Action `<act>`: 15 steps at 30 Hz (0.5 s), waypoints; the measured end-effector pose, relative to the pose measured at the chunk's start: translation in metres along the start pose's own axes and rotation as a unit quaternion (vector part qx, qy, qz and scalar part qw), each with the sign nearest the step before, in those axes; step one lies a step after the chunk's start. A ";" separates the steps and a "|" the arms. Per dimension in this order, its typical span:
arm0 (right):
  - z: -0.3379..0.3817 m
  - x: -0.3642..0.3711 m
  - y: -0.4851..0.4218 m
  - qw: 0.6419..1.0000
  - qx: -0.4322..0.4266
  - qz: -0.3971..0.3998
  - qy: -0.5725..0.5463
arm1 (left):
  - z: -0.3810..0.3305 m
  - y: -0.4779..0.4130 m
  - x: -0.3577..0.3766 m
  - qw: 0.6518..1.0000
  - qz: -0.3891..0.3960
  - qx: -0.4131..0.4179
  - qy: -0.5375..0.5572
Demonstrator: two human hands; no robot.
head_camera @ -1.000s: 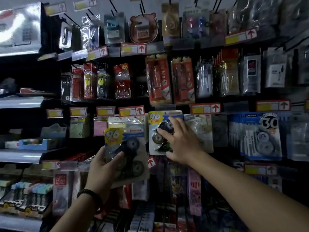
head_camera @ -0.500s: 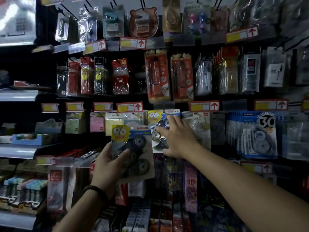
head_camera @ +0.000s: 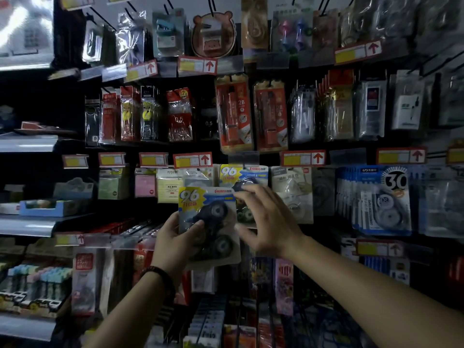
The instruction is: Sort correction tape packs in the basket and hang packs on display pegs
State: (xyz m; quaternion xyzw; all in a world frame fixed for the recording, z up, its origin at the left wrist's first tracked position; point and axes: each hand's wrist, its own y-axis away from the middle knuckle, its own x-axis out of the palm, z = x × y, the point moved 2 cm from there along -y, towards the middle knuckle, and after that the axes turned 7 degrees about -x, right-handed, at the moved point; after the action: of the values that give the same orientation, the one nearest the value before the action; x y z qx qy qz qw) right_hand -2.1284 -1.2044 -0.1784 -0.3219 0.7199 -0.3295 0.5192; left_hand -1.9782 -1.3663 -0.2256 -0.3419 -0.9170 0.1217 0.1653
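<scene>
Rightward since a second before, the left hand (head_camera: 171, 241) had carried one correction tape pack (head_camera: 213, 213), fingers gripping its left edge, until it overlapped a second, matching hanging pack (head_camera: 241, 173). The right hand (head_camera: 271, 222) hovered beside both, fingers spread, grasping nothing.

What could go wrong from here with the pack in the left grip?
1. The left grip holds the loose 96 pack by its lower left side only, tilted; it may slip.
2. The right grip, fingers spread, covers part of the hung 96 pack; its peg is hidden, so threading could miss or knock that pack off.
</scene>
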 end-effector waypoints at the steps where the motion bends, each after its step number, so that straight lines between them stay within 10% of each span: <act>1: 0.004 -0.002 0.004 0.998 -0.011 0.033 -0.045 | 0.001 0.001 0.005 1.000 -0.001 -0.006 0.009; 5: 0.010 0.000 0.014 0.986 -0.028 0.153 -0.068 | 0.005 0.003 0.027 0.999 0.018 -0.032 0.030; 15: -0.012 -0.008 0.004 0.987 -0.024 0.122 0.104 | 0.003 -0.005 0.044 0.999 0.019 -0.026 -0.039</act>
State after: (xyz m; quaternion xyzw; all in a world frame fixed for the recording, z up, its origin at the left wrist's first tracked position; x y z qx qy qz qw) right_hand -2.1381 -1.1940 -0.1745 -0.2082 0.8117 -0.2776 0.4698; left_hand -2.0136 -1.3415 -0.2172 -0.3584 -0.9191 0.1140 0.1176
